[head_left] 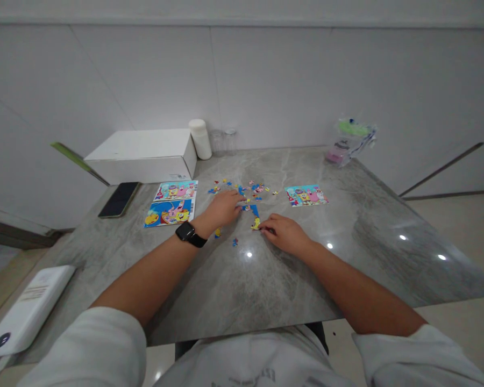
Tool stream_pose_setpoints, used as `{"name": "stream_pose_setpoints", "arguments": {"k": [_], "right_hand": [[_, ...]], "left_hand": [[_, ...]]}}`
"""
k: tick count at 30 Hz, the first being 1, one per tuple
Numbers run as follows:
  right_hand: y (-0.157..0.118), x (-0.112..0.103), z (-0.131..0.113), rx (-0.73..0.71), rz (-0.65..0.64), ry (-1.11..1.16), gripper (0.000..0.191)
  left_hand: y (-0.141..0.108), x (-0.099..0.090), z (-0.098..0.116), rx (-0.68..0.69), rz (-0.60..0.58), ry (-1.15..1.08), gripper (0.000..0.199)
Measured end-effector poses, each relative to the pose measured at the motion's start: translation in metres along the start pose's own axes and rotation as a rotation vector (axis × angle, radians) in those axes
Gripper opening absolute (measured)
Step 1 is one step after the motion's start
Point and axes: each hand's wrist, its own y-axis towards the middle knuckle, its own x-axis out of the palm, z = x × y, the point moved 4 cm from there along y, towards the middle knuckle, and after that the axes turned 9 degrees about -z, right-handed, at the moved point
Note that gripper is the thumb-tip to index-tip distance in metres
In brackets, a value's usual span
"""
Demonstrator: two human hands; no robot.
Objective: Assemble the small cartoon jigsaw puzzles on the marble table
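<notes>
Glossy grey-veined table (298,290): midway between side edges, curled left hand (225,207) and right hand (284,232) flank angular, knobbly jigsaw strip (255,210); whether either pinches, cannot tell.

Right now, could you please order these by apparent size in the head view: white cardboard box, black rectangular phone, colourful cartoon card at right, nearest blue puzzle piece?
1. White cardboard box
2. Black rectangular phone and colourful cartoon card: too alike to rank
3. Nearest blue puzzle piece
</notes>
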Motion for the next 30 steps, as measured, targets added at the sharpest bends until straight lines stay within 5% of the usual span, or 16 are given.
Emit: {"name": "stream_pose_setpoints", "arguments": {"k": [7,30], "right_hand": [[-0.001,-0.003,-0.001,-0.010,-0.031,0.006,0.030],[-0.004,-0.002,0.000,-0.060,-0.029,-0.018,0.026]], "left_hand": [[0.035,0.019,0.017,0.066,-0.070,0.073,0.042],[0.035,0.024,0.012,0.085,-0.062,-0.083,0.043]]}}
